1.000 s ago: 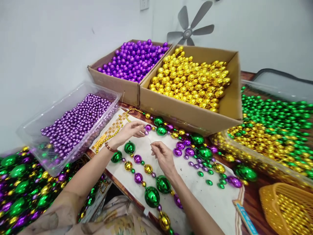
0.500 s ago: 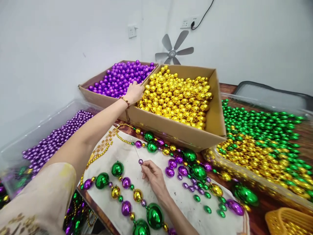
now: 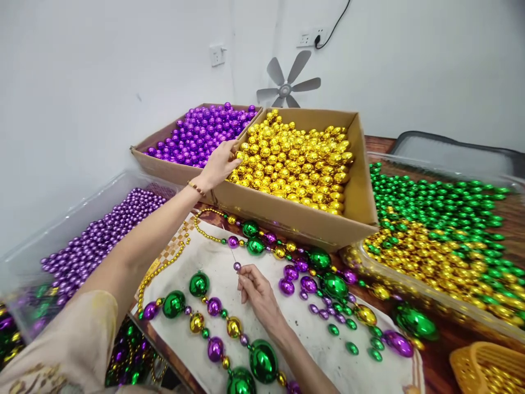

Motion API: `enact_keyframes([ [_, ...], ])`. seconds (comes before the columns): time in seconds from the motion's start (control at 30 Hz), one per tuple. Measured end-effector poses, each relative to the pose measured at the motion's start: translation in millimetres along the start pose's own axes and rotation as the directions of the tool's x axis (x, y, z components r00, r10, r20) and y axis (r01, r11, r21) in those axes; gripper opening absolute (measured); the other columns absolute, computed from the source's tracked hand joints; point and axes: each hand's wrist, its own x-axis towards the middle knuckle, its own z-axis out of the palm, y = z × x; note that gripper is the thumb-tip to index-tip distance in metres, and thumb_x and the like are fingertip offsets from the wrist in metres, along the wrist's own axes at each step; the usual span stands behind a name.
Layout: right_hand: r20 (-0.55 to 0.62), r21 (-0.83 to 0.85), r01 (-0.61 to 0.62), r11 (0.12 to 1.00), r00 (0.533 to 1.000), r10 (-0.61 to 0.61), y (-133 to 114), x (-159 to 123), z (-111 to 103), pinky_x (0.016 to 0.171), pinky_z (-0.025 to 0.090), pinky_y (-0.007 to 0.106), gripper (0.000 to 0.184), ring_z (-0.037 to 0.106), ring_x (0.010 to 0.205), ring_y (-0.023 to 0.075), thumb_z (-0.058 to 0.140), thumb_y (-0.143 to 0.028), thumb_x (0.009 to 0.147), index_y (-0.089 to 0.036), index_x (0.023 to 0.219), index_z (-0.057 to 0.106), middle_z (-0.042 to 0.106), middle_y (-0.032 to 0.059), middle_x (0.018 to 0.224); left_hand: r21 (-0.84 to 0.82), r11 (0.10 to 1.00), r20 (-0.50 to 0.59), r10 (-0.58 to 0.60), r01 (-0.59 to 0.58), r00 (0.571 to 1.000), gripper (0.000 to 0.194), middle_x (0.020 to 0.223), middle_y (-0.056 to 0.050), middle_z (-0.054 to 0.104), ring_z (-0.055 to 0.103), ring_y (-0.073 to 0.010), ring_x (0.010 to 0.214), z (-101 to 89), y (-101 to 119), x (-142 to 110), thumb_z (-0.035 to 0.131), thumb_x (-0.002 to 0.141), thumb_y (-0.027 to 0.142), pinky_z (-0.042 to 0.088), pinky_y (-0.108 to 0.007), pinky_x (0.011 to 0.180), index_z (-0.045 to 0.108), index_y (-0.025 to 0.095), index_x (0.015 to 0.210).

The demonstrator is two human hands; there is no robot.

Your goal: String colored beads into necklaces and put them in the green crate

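My left hand (image 3: 219, 164) reaches out over the near left corner of the cardboard box of gold balls (image 3: 356, 180). Its fingertips pinch a gold ball (image 3: 238, 156) at the edge of the pile. My right hand (image 3: 255, 289) rests on the white cloth (image 3: 311, 345), its fingers pinched on a thin needle (image 3: 233, 255) that points up and away. A small purple bead (image 3: 237, 266) sits on the needle just above the fingers. Strands of green, purple and gold beads (image 3: 254, 246) lie on the cloth around this hand.
A cardboard box of purple balls (image 3: 164, 167) stands left of the gold one. A clear tub of small purple beads (image 3: 24, 257) is at the left, a clear tray of green and gold beads (image 3: 435, 306) at the right, a yellow basket (image 3: 484, 369) bottom right. A fan (image 3: 287, 87) stands behind.
A second ago my left hand was at the needle tip by the right hand; it then reached to the gold box and now pinches a ball there. The right hand still holds the needle.
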Motion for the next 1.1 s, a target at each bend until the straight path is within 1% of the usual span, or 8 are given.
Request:
enact_keyframes([
  [0.1, -0.029, -0.001, 0.056, 0.998, 0.998, -0.056, -4, 1, 2, 0.052, 0.045, 0.023, 0.026, 0.053, 0.050, 0.0091, 0.060, -0.045, 0.091, -0.020, 0.094, 0.060, 0.061, -0.0020, 0.073, -0.314, 0.946, -0.070, -0.108, 0.081, 0.992, 0.037, 0.110, -0.005, 0.063, 0.058, -0.0194, 0.101, -12.2, 20, -54, 0.077, 0.076, 0.019, 0.049, -0.033, 0.096, 0.073, 0.025, 0.113],
  [0.2, -0.090, 0.007, 0.087, 0.996, 0.992, -0.086, -7, 0, 4, 0.054, 0.047, 0.024, 0.025, 0.055, 0.051, 0.0098, 0.063, -0.044, 0.089, -0.019, 0.093, 0.062, 0.065, 0.0000, 0.074, -0.574, 0.799, -0.028, -0.238, 0.179, 0.971, 0.032, 0.109, -0.004, 0.065, 0.062, -0.0159, 0.094, -16.0, 35, -105, 0.077, 0.079, 0.025, 0.054, -0.031, 0.090, 0.074, 0.025, 0.111],
  [0.27, -0.134, 0.008, 0.101, 0.995, 0.986, -0.099, -9, -1, 5, 0.055, 0.048, 0.025, 0.025, 0.057, 0.052, 0.0103, 0.065, -0.043, 0.088, -0.019, 0.092, 0.062, 0.068, 0.0010, 0.075, -0.685, 0.695, -0.013, -0.315, 0.221, 0.949, 0.031, 0.107, -0.003, 0.067, 0.063, -0.0150, 0.094, -16.9, 41, -129, 0.077, 0.079, 0.022, 0.055, -0.029, 0.086, 0.072, 0.024, 0.109],
  [0.37, -0.187, -0.018, 0.123, 0.992, 0.974, -0.124, -12, -3, 7, 0.056, 0.050, 0.026, 0.023, 0.059, 0.053, 0.0116, 0.067, -0.041, 0.088, -0.019, 0.090, 0.064, 0.070, 0.0020, 0.074, -0.807, 0.511, 0.045, -0.447, 0.296, 0.894, 0.027, 0.103, -0.003, 0.070, 0.067, -0.0156, 0.094, -19.6, 45, -150, 0.078, 0.077, 0.017, 0.056, -0.029, 0.084, 0.070, 0.021, 0.102],
  [0.47, -0.200, -0.080, 0.160, 0.984, 0.964, -0.173, -15, -4, 9, 0.056, 0.052, 0.027, 0.020, 0.062, 0.054, 0.0129, 0.067, -0.039, 0.089, -0.018, 0.089, 0.066, 0.070, 0.0019, 0.071, -0.882, 0.308, 0.149, -0.535, 0.356, 0.832, 0.018, 0.099, -0.004, 0.073, 0.071, -0.0181, 0.096, -22.1, 44, -159, 0.073, 0.083, 0.017, 0.056, -0.034, 0.091, 0.070, 0.017, 0.100],
  [0.6, -0.193, -0.145, 0.200, 0.969, 0.955, -0.226, -18, -6, 13, 0.056, 0.054, 0.027, 0.018, 0.064, 0.055, 0.0137, 0.065, -0.037, 0.090, -0.019, 0.089, 0.069, 0.070, 0.0014, 0.068, -0.918, 0.141, 0.220, -0.596, 0.371, 0.772, 0.010, 0.095, -0.006, 0.075, 0.073, -0.0196, 0.096, -22.3, 44, -164, 0.068, 0.088, 0.019, 0.054, -0.038, 0.101, 0.072, 0.013, 0.096],
  [0.77, -0.201, -0.162, 0.216, 0.963, 0.948, -0.246, -21, -7, 15, 0.055, 0.053, 0.025, 0.017, 0.064, 0.054, 0.0129, 0.065, -0.035, 0.091, -0.019, 0.089, 0.069, 0.070, 0.0004, 0.067, -0.918, 0.104, 0.234, -0.636, 0.382, 0.735, 0.008, 0.094, -0.005, 0.076, 0.074, -0.0180, 0.090, -20.7, 47, -166, 0.070, 0.089, 0.020, 0.055, -0.040, 0.101, 0.072, 0.015, 0.095],
  [1.1, -0.218, -0.157, 0.195, 0.968, 0.949, -0.226, -27, -9, 18, 0.055, 0.052, 0.025, 0.017, 0.063, 0.053, 0.0125, 0.064, -0.035, 0.090, -0.018, 0.087, 0.068, 0.069, 0.0004, 0.066, -0.903, 0.158, 0.239, -0.587, 0.400, 0.774, 0.014, 0.100, -0.005, 0.075, 0.073, -0.0184, 0.088, -20.3, 53, -168, 0.072, 0.086, 0.016, 0.055, -0.041, 0.097, 0.071, 0.016, 0.100],
])
